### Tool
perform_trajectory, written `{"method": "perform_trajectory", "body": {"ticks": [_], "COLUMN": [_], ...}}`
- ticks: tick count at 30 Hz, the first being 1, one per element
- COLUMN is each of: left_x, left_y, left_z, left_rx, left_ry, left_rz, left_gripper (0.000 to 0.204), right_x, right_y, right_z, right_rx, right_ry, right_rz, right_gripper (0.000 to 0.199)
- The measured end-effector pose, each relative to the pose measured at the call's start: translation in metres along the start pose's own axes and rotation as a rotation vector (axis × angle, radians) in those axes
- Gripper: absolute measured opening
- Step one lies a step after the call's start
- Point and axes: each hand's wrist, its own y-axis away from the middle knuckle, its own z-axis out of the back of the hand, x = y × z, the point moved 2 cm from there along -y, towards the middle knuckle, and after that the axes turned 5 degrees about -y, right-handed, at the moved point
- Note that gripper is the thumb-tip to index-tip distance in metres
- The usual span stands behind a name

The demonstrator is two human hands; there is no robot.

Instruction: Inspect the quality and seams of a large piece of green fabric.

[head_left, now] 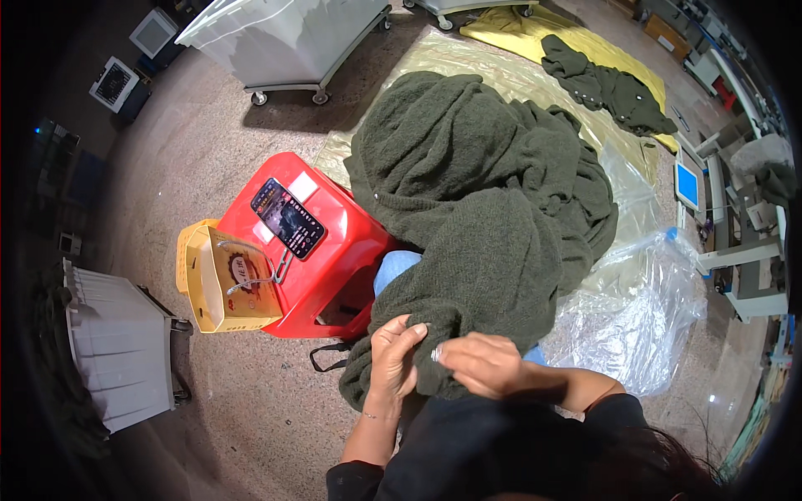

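A dark green knit garment lies across my lap, its near part bunched up between my hands. My left hand is closed on a fold of it, thumb pressed against the fingers. Just to the right, my right hand is closed too. A small shiny whitish object pokes out at its fingertips, close to the fabric; its kind is too small to make out. More of the same dark green knitwear is heaped in front of me, and whether it is one piece or several cannot be told.
At my left stands a red plastic stool carrying a propped phone, with a yellow paper bag beside it. White wheeled bins stand ahead and far left. Clear plastic sheeting covers floor at right; another dark garment lies on yellow cloth.
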Motion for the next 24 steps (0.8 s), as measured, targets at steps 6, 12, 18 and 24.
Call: {"method": "perform_trajectory", "body": {"ticks": [6, 12, 18, 24], "left_x": [0.009, 0.01, 0.001, 0.0], "left_y": [0.008, 0.016, 0.016, 0.017], "left_z": [-0.001, 0.001, 0.004, 0.003], "left_rx": [0.091, -0.07, -0.043, -0.037], "left_ry": [-0.1, -0.276, -0.613, -0.714], "left_rz": [-0.18, -0.268, -0.451, -0.574], "left_gripper": [0.025, 0.02, 0.016, 0.013], "right_x": [-0.016, -0.017, -0.035, -0.024], "right_y": [0.007, 0.006, -0.003, 0.0], "right_z": [-0.005, -0.007, 0.003, -0.005], "right_rx": [-0.069, 0.03, 0.062, 0.263], "right_ry": [0.123, 0.153, -0.275, 0.069], "right_rz": [-0.015, -0.226, -0.609, -0.522], "right_gripper": [0.034, 0.031, 0.024, 0.016]}}
